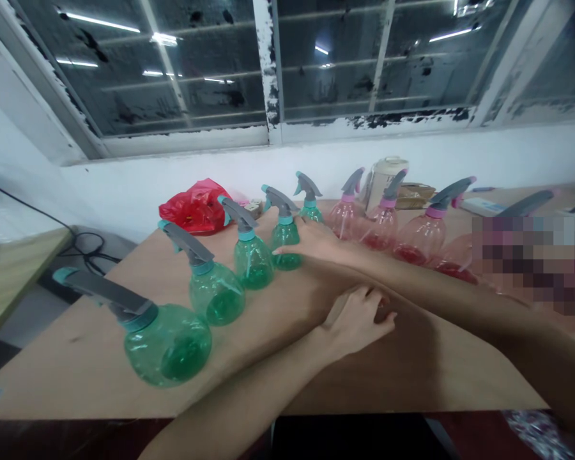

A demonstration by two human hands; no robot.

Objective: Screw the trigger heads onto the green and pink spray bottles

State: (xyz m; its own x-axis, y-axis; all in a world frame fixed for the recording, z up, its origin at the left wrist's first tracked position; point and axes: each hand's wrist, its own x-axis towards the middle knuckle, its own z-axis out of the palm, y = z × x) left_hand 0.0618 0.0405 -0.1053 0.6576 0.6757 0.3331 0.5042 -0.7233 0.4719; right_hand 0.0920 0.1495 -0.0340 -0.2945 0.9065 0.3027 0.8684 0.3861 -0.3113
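Observation:
A row of several green spray bottles with grey triggers runs along the brown table (412, 377), from the nearest one (165, 345) back to the farthest (310, 207). My right hand (316, 246) reaches across from the right, fingers stretched out. Its thumb and palm lie against the fourth green bottle (284, 235). My left hand (359, 319) rests on the table under my right forearm, fingers loosely bent, with nothing in it. Several pink spray bottles (381, 223) continue the row to the right.
A red plastic bag (196, 207) lies at the table's back left, by the white wall. A pale jar (386, 176) and small boxes stand behind the pink bottles. A second table (14, 268) and black cables (89, 249) are at the left. A grimy window spans the top.

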